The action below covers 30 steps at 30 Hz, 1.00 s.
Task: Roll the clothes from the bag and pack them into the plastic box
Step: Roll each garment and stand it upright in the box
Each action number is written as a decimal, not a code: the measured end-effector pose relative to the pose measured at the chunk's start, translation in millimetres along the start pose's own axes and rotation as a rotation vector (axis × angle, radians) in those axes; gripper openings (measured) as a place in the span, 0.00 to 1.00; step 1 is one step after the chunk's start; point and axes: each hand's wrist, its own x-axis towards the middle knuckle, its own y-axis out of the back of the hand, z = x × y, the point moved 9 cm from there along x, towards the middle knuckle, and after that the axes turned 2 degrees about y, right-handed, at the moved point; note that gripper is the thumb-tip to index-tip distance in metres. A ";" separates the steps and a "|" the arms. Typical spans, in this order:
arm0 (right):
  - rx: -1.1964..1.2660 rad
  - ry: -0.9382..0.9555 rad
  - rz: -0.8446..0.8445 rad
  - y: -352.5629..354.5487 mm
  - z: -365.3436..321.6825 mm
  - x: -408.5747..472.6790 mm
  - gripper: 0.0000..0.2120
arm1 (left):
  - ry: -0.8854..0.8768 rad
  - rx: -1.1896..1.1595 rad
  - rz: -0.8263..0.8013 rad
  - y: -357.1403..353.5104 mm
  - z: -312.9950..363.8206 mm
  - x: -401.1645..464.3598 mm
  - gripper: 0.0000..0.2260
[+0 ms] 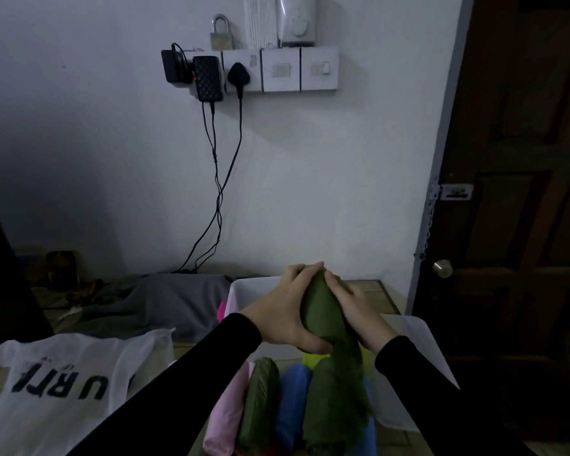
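A white wall with sockets backs the plastic box. The left hand and right hand clasp a green roll above it; a white bag lies at eight o'clock, packed rolls at six.

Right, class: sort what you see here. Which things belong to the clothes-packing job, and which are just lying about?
Part of the job:
green roll, held in left hand and right hand
plastic box
rolled clothes in the box
white bag

Just lying about:
padlock
chargers
grey cloth
door
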 end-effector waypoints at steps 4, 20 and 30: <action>-0.192 0.264 0.047 20.7 -35.9 0.5 0.21 | -0.046 -0.001 -0.001 3.8 2.7 -4.3 0.53; -0.254 0.287 -0.013 38.6 -25.4 5.6 0.17 | -0.148 0.196 0.162 45.2 9.7 -18.6 0.43; -1.110 0.119 0.067 38.9 -19.7 -7.6 0.12 | -0.017 0.379 0.113 45.7 -4.2 -29.6 0.41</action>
